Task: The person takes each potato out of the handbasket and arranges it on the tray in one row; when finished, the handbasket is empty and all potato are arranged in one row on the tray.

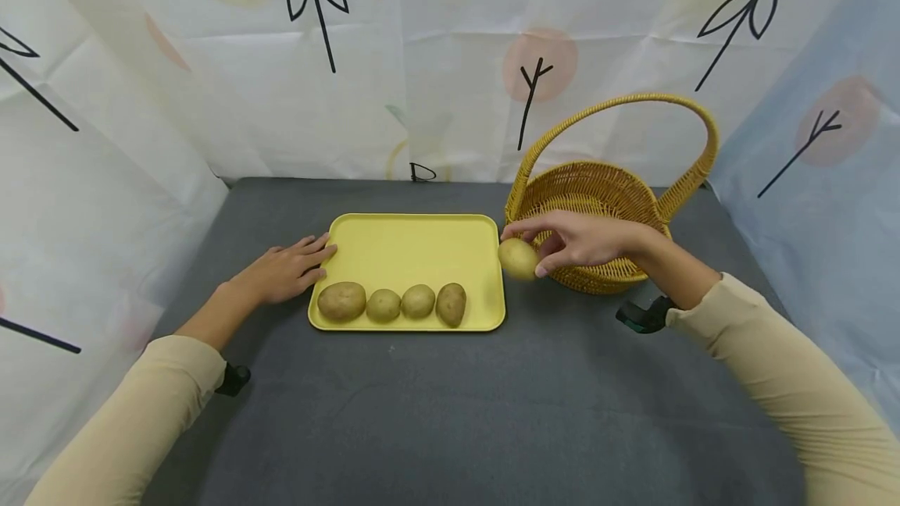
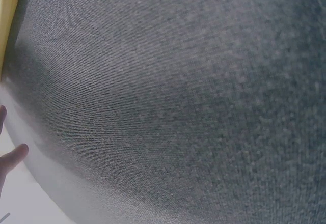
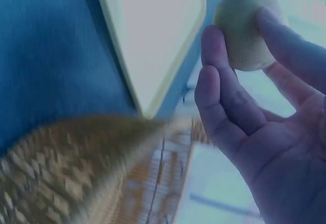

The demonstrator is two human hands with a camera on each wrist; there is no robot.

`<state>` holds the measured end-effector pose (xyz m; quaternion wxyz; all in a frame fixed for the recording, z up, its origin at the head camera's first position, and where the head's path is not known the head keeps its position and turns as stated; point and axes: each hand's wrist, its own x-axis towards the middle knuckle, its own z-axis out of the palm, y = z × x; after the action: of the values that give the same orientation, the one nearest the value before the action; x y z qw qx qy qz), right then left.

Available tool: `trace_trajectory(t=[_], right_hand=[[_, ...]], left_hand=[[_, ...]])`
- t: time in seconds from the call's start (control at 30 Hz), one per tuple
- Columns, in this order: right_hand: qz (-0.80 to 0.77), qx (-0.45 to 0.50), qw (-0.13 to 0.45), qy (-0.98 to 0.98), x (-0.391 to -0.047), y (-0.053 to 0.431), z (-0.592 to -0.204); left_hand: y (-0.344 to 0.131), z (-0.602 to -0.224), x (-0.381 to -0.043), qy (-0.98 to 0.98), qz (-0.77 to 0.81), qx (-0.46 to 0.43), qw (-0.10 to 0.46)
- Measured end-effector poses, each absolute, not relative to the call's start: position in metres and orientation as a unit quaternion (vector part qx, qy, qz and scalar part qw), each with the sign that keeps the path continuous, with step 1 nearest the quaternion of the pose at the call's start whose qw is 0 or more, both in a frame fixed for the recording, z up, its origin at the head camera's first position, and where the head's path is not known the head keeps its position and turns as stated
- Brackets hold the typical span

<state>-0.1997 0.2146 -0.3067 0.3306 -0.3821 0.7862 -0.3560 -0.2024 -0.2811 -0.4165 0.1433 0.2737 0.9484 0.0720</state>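
My right hand (image 1: 580,240) pinches a potato (image 1: 519,258) between thumb and fingers, held in the air between the tray and the basket. In the right wrist view the same potato (image 3: 249,28) shows pale and round in the fingertips. The yellow tray (image 1: 415,248) lies flat on the table, with a row of several potatoes along its near edge, from a large one (image 1: 341,301) at left to an oblong one (image 1: 451,304) at right. My left hand (image 1: 288,270) rests with spread fingers at the tray's left edge, fingertips over the rim.
Behind my right hand stands a wicker basket (image 1: 591,178) with a tall arched handle; the forearm hides part of its inside. Dark grey cloth (image 1: 436,412) covers the table. Patterned white curtains (image 1: 450,61) hang at the back and sides.
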Motion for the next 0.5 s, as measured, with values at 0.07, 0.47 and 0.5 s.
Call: trace_trajectory(t=[0.07,0.47,0.5], right_hand=[[-0.350,-0.388,0.322,0.789,-0.194,0.205,-0.313],[-0.317,-0.375,0.316,0.812,-0.173,0.170,-0.372],[-0.315,-0.375,0.312,0.814,-0.172,0.169,-0.375]], left_hand=[[-0.281,-0.417,-0.203,0.948,0.073,0.274,0.142],[-0.283,-0.418,-0.202,0.948,0.076,0.273,0.143],[-0.283,-0.418,-0.202,0.948,0.077,0.272,0.144]])
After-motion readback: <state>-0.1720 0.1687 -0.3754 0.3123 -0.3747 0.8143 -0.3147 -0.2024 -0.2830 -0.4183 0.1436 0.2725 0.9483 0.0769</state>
